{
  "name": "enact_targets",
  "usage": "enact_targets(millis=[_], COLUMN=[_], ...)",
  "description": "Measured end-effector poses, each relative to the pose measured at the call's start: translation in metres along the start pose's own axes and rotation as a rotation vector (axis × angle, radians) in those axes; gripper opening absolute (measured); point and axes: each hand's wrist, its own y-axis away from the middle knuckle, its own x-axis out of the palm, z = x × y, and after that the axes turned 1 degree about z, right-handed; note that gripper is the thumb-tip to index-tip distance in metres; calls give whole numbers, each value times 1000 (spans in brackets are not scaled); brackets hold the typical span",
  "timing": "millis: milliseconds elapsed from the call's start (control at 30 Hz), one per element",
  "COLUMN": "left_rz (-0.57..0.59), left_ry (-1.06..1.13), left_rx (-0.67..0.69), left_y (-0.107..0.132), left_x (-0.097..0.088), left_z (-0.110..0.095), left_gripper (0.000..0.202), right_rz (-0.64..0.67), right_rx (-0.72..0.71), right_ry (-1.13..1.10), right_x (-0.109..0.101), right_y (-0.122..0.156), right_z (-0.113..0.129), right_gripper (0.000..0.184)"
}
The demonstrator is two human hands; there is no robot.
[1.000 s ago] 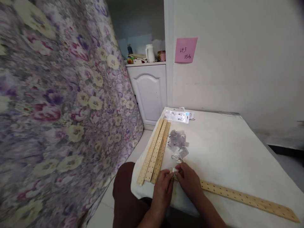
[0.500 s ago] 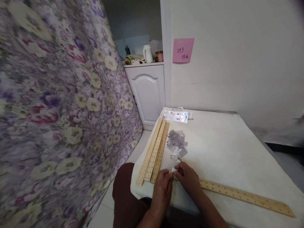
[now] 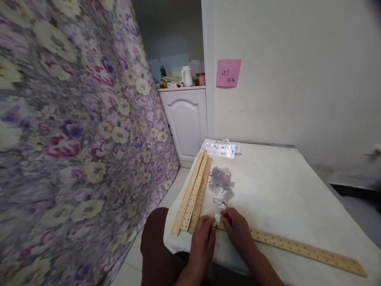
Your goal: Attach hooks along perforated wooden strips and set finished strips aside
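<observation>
My left hand (image 3: 203, 234) and my right hand (image 3: 237, 225) meet at the near edge of the table, fingers pinched. A small white tag-like piece (image 3: 218, 218) shows between their fingertips; its exact kind is too small to tell. Beneath the hands lies a long wooden strip with rows of holes (image 3: 306, 249), reaching out to the right. Just beyond the fingers is a small bunch of shiny metal and white pieces (image 3: 220, 201). Farther back sits a pile of small clear packets with metal bits (image 3: 220, 177).
Several perforated wooden strips (image 3: 195, 192) lie side by side along the table's left edge. Clear plastic packaging (image 3: 219, 149) is at the back of the white-covered table (image 3: 268, 174). A floral curtain (image 3: 98, 139) hangs at left; a white cabinet (image 3: 187, 123) stands behind.
The view has tilted slightly upward. My right fingers have drawn a little away from the left ones, leaving more of the white piece showing between them.
</observation>
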Motion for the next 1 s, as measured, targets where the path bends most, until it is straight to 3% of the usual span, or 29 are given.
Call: enact_targets(millis=[200,333,433,633,1000], left_rz=[-26,-48,-43,-19,-37], left_ry=[-2,-14,-28,-53,-52], left_rx=[-37,-42,-34,-23,-18], left_y=[-1,-1,-1,0,0], left_x=[-1,0,0,3,3], left_z=[-1,-2,0,7,6], left_gripper=[33,34,34,35,34], right_rz=[-129,-133,-76,-38,-78], right_rx=[34,105,59,-8,6], right_ry=[-37,46,49,62,38], right_x=[-31,-45,-39,-16,-19], right_y=[3,-2,-9,-25,-27], right_z=[-23,-37,-37,-29,-37], right_gripper=[21,21,22,41,29])
